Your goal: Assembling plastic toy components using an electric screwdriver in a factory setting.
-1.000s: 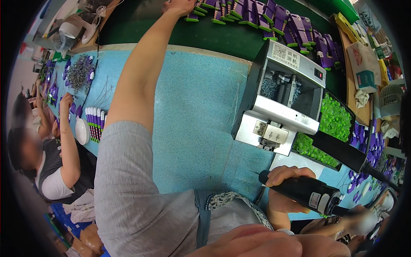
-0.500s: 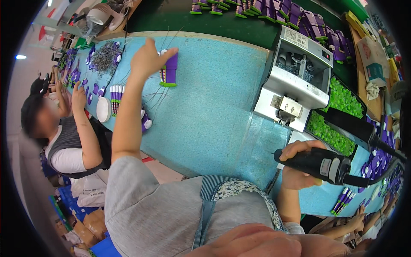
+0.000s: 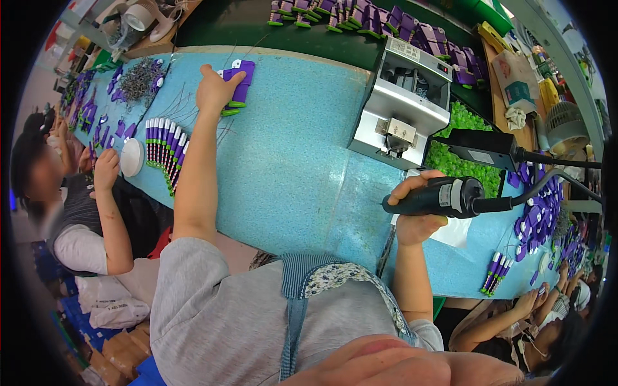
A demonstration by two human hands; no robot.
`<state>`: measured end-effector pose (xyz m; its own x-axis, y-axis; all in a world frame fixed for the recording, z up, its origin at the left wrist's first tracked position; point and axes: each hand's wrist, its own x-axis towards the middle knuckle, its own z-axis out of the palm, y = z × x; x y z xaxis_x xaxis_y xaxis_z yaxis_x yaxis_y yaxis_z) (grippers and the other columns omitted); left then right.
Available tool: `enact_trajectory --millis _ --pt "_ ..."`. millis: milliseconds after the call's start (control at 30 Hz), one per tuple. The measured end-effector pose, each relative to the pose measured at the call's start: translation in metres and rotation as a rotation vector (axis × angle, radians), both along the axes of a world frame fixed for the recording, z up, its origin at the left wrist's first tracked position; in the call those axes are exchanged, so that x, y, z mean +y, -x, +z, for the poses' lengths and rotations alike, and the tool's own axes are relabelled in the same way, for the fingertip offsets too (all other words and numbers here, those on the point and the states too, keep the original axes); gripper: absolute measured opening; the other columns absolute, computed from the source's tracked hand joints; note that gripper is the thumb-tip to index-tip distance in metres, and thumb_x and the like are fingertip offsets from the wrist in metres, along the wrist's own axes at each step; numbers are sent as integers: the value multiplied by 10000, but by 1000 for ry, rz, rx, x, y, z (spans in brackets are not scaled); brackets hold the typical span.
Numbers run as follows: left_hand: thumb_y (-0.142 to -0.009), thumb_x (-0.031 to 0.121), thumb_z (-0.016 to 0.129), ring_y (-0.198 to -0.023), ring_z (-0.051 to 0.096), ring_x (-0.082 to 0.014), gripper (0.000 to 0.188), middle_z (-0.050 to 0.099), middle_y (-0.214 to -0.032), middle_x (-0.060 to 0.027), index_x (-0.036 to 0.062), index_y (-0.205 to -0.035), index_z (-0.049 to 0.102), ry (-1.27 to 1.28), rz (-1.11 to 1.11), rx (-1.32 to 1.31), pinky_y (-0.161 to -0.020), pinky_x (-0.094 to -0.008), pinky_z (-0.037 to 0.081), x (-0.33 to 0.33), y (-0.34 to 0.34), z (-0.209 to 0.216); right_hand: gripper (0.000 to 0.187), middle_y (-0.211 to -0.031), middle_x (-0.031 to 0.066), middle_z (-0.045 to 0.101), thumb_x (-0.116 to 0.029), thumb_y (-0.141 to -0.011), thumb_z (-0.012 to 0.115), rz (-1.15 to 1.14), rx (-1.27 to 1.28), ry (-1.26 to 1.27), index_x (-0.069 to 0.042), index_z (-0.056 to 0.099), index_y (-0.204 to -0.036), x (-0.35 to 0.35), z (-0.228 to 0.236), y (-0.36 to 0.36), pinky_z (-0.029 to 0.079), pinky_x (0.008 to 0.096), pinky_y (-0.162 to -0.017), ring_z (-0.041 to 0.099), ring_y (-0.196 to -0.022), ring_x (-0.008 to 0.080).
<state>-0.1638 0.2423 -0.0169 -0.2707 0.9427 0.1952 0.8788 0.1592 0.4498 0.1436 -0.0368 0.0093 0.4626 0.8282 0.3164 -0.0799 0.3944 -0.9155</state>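
My left hand [image 3: 215, 90] reaches to the far left of the blue tabletop [image 3: 290, 128], thumb and forefinger spread. It is at the left edge of a flat purple piece with a green foot [image 3: 243, 83]; a second green foot shows beside it. Whether the hand touches the piece I cannot tell. In my right hand [image 3: 417, 222] is a black corded electric screwdriver [image 3: 434, 198], held level with its tip pointing left over the table.
Right of centre stands a metal screw feeder [image 3: 405, 103], with a green-filled tray [image 3: 457, 161] behind the screwdriver. Striped sticks [image 3: 164, 145] lie beside my left forearm, near a round white lid [image 3: 132, 157]. A co-worker [image 3: 90, 212] sits left. More purple pieces [image 3: 386, 22] line the dark green far strip.
The whole view has shifted, so the table's things sit further left. My left hand and the purple piece are a little farther away. The screwdriver stays in my right hand.
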Motion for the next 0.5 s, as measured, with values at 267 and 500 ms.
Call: enact_trajectory --millis 267,500 --pt "-687 292 789 -804 645 -365 582 659 -866 -219 -56 -1083 541 183 -588 -289 -724 -402 511 -110 -71 -8 945 -701 92 554 -851 -695 449 -1 7 -1 -37 415 -1175 -4 -5 -8 446 260 -519 530 -547 158" --pt "-798 175 666 -688 580 -389 284 567 -735 -195 -19 -900 486 190 -882 -358 -585 -447 458 -216 -105 6 909 -695 122 561 -828 -765 362 3 15 -88 -22 436 -1178 6 9 -13 442 304 -514 529 -541 189"
